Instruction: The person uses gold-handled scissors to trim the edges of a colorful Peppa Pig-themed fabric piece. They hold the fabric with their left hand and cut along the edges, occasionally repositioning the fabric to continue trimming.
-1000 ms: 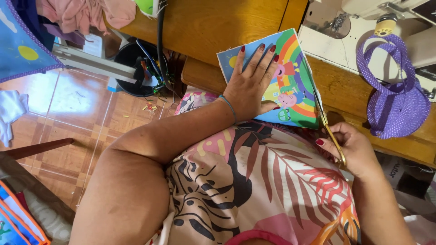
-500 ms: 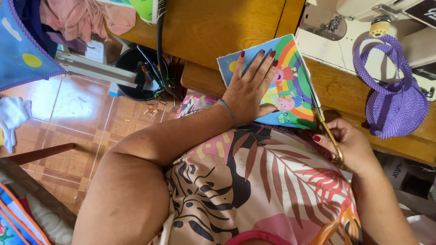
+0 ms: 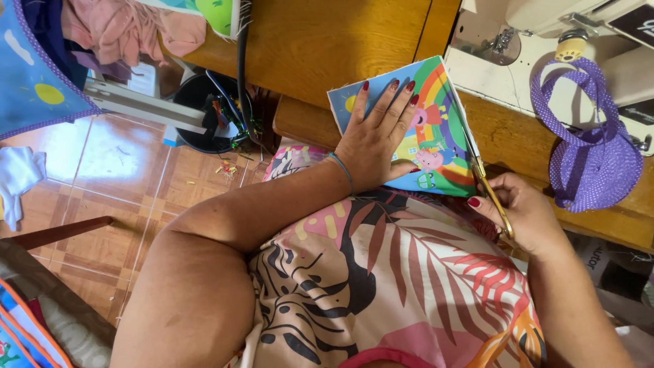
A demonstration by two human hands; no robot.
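My left hand (image 3: pixel 373 140) lies flat with fingers spread on a colourful piece of printed fabric (image 3: pixel 436 123) with a rainbow and cartoon figures, pressing it to the wooden table (image 3: pixel 320 41). My right hand (image 3: pixel 524 211) grips gold-handled scissors (image 3: pixel 485 180), whose blades run up along the fabric's right edge.
A purple dotted fabric bag (image 3: pixel 589 150) lies at the right on the table near a white sewing machine (image 3: pixel 545 41). A black bin (image 3: pixel 208 112) stands on the tiled floor at left. Pink cloth (image 3: pixel 129 31) and a blue printed cloth (image 3: pixel 34 75) hang at the upper left.
The scissors have advanced slightly along the fabric's right edge. My left hand stays pressed on the fabric.
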